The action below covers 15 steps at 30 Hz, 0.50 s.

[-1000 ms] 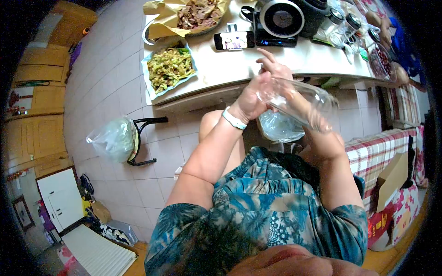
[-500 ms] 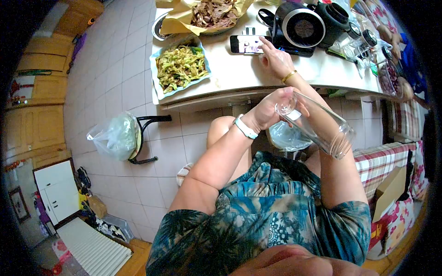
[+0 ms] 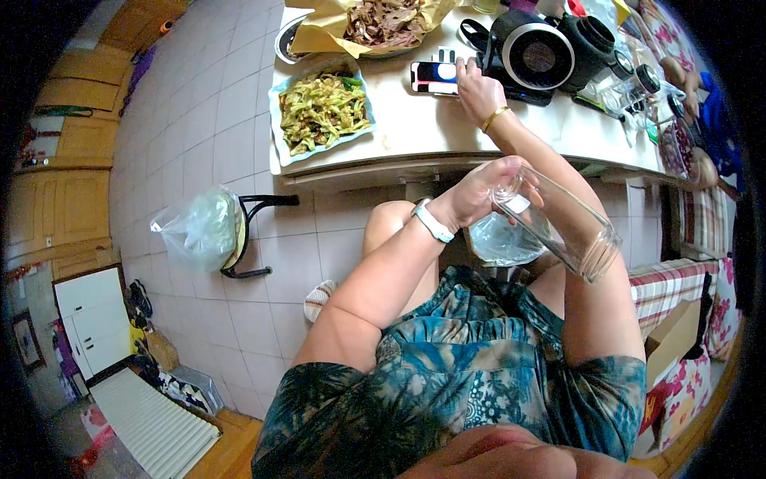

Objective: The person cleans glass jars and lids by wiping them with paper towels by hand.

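My left hand (image 3: pixel 477 191), with a white band on its wrist, is wrapped round the base of a clear glass jar (image 3: pixel 562 227). The jar lies tilted over my other forearm, its mouth toward the lower right. My right hand (image 3: pixel 481 94), with a gold bracelet, reaches over the table, and its fingers touch the right end of a phone (image 3: pixel 435 77). Those fingers are extended and hold nothing. Left of the phone sits a blue-rimmed dish of chopped green vegetables (image 3: pixel 323 112).
On the table (image 3: pixel 399 132) are meat on brown paper (image 3: pixel 387 22), a black round appliance (image 3: pixel 538 54) and several jars at the right. A bagged stool (image 3: pixel 209 227) stands left. A lined bin (image 3: pixel 507 238) is below. Another person's arm (image 3: pixel 692 96) shows at the right.
My right hand has come away from the jar and reached up to the phone, whose screen now looks different. The jar has turned further downward in my left hand. The view has shifted slightly.
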{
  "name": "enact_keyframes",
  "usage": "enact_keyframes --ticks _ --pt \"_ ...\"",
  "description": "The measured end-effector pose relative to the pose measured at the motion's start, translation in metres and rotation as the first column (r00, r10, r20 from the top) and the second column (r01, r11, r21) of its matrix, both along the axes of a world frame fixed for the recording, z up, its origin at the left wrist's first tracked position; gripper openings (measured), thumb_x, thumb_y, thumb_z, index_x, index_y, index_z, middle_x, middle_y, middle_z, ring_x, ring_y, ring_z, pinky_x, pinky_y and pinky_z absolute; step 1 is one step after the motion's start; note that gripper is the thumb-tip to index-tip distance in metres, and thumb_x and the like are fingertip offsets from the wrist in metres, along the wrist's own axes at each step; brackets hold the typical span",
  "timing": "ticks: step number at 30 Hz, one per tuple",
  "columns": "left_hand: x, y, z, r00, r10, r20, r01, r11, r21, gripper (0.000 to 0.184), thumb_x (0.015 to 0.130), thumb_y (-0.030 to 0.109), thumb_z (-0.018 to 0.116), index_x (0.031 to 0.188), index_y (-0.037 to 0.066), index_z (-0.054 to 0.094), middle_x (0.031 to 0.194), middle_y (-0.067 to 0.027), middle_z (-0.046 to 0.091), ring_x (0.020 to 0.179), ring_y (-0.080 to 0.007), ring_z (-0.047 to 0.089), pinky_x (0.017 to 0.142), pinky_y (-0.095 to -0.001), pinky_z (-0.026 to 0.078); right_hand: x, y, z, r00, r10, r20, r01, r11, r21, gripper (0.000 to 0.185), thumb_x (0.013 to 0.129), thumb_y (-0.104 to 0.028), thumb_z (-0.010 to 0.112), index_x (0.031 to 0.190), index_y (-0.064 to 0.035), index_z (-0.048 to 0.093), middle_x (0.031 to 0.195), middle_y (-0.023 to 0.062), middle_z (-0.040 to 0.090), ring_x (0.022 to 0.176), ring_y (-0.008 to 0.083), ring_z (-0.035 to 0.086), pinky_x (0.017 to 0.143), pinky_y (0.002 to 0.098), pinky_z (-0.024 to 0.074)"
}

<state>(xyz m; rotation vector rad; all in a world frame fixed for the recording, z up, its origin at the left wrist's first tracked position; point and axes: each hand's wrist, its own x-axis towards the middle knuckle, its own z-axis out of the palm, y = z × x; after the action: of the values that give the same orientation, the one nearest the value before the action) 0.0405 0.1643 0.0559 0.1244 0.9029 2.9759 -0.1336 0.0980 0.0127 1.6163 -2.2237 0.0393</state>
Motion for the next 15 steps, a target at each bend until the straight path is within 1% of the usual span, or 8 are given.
enact_keyframes --ticks 2,4,5,7,9,11,14,15 --pt "0.003 0.0 0.002 0.999 0.045 -0.023 -0.046 0.997 -0.064 0.046 0.104 0.04 0.046 0.125 0.0 0.057 0.111 -0.02 0.068 0.107 -0.0299 0.067 0.079 -0.041 0.059 -0.001 -0.006 -0.003 1.0 0.0 -0.025 0.001 0.999 0.05 0.046 0.09 -0.01 0.057 0.134 0.0028 0.047 0.118 0.0205 0.06 0.069 0.023 0.072 0.05 0.0303 0.0574" --pt "0.003 0.0 -0.002 0.998 0.044 -0.037 -0.046 0.998 -0.047 0.046 0.104 0.038 0.046 0.126 0.0 0.056 0.112 -0.0199 0.068 0.108 -0.03 0.066 0.079 -0.0409 0.059 0.001 -0.01 -0.01 0.983 -0.021 -0.185 0.03 0.999 0.045 0.042 0.09 -0.012 0.058 0.128 0.0026 0.052 0.112 0.0191 0.062 0.067 0.0197 0.072 0.048 0.0282 0.0566" --pt "0.003 0.0 -0.002 0.998 0.043 -0.05 -0.045 0.999 -0.027 0.045 0.104 0.037 0.047 0.127 -0.001 0.056 0.112 -0.0197 0.067 0.109 -0.0301 0.066 0.078 -0.0408 0.059 0.001 -0.011 -0.009 0.982 -0.021 -0.185 0.03 0.999 0.045 0.042 0.09 -0.012 0.058 0.128 0.0026 0.052 0.112 0.0191 0.062 0.067 0.0197 0.072 0.048 0.0282 0.0566" --pt "0.003 0.0 -0.002 0.997 0.048 -0.054 -0.05 0.998 -0.033 0.046 0.103 0.037 0.047 0.128 -0.001 0.055 0.113 -0.0198 0.067 0.109 -0.0301 0.066 0.078 -0.0409 0.059 0.002 -0.012 -0.007 0.965 0.017 -0.262 -0.02 1.0 -0.011 0.032 0.09 -0.013 0.059 0.118 0.0021 0.057 0.105 0.0175 0.064 0.064 0.0177 0.071 0.047 0.0277 0.0563" --pt "0.003 0.001 0.003 0.997 0.051 -0.059 -0.053 0.998 -0.039 0.046 0.103 0.037 0.047 0.128 -0.001 0.055 0.113 -0.0198 0.067 0.109 -0.0302 0.066 0.078 -0.041 0.06 -0.001 -0.017 -0.01 0.968 0.028 -0.25 -0.024 1.0 0.018 0.028 0.09 -0.013 0.059 0.113 0.0019 0.057 0.104 0.0177 0.064 0.062 0.0183 0.071 0.047 0.028 0.0564" --pt "0.002 0.004 0.011 0.99 0.139 0.007 -0.137 0.983 -0.119 0.048 0.102 0.05 0.046 0.113 0.006 0.061 0.103 -0.0188 0.071 0.075 -0.0227 0.073 0.056 -0.0276 0.058 -0.002 -0.017 -0.008 0.97 0.038 -0.24 -0.028 0.999 0.044 0.024 0.09 -0.013 0.059 0.109 0.0018 0.057 0.102 0.018 0.064 0.061 0.019 0.071 0.047 0.0282 0.0566" --pt "0.007 0.001 0.019 0.992 0.123 0.032 -0.121 0.991 -0.063 0.047 0.102 0.048 0.047 0.114 0.006 0.062 0.103 -0.0202 0.071 0.08 -0.0248 0.073 0.061 -0.0309 0.059 0.0 -0.014 0.001 0.969 0.131 -0.21 -0.114 0.989 0.092 0.02 0.091 -0.012 0.057 0.106 0.0009 0.057 0.096 0.0165 0.066 0.062 0.0199 0.072 0.045 0.0286 0.056" --pt "0.009 0.001 0.022 0.992 0.124 0.031 -0.122 0.991 -0.064 0.047 0.102 0.048 0.047 0.114 0.006 0.062 0.103 -0.0202 0.071 0.08 -0.0248 0.073 0.061 -0.0309 0.059 0.003 -0.016 0.004 0.993 0.059 -0.104 -0.045 0.991 0.129 0.028 0.088 -0.018 0.063 0.107 0.0026 0.059 0.096 0.0169 0.067 0.076 0.0248 0.073 0.052 0.0299 0.0584"
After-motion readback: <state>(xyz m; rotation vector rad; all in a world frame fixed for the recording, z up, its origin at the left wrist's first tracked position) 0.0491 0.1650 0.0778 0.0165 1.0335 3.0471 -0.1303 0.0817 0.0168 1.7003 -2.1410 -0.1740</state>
